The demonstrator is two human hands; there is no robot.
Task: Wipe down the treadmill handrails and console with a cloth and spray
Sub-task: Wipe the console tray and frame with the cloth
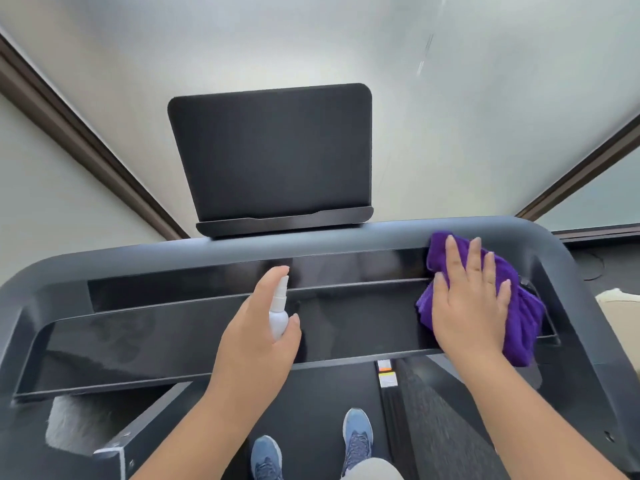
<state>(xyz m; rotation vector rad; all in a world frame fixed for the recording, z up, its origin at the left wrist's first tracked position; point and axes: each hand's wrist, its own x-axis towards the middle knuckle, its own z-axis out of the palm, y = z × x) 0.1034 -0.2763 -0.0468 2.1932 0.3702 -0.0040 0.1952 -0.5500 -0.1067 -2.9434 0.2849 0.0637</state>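
Gym-like room: treadmill console, frosted window.

Purple cloth, white spray btl, black console.

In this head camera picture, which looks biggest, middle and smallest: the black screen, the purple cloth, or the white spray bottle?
Largest to smallest, as they appear:
1. black screen
2. purple cloth, partly hidden under the right hand
3. white spray bottle, in the left hand
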